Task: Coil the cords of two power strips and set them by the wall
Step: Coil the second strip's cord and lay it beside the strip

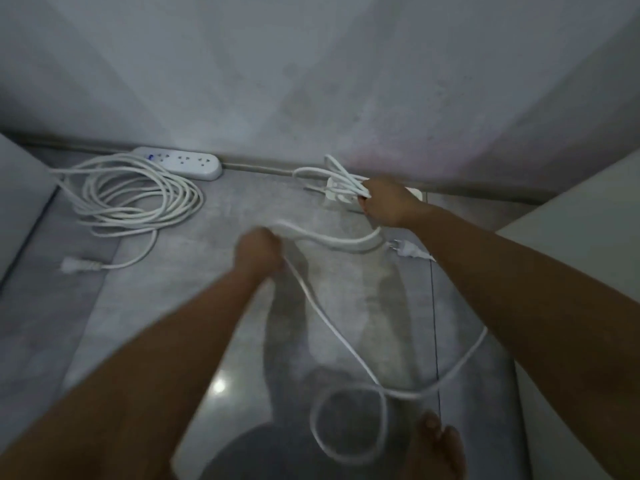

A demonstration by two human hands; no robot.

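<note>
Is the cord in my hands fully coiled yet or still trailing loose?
Partly loose. The right hand grips a few loops, but the cord trails from the left hand across the floor.

- Dim grey light, with a brighter patch of wall (207,98) just above the power strip (180,162).
- A small glare spot on the floor (242,202) well below the strip.
- Left hand (258,251) and cord (325,317), lower right of the strip, are motion-blurred.

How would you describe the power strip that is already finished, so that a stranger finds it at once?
Follow the foot of the grey wall to its left part: a white power strip lies against it. Its coiled cord rests on the floor in front, touched by no hand, while the other strip, further right, sits partly behind the right hand, which grips loops of the other cord.
</note>
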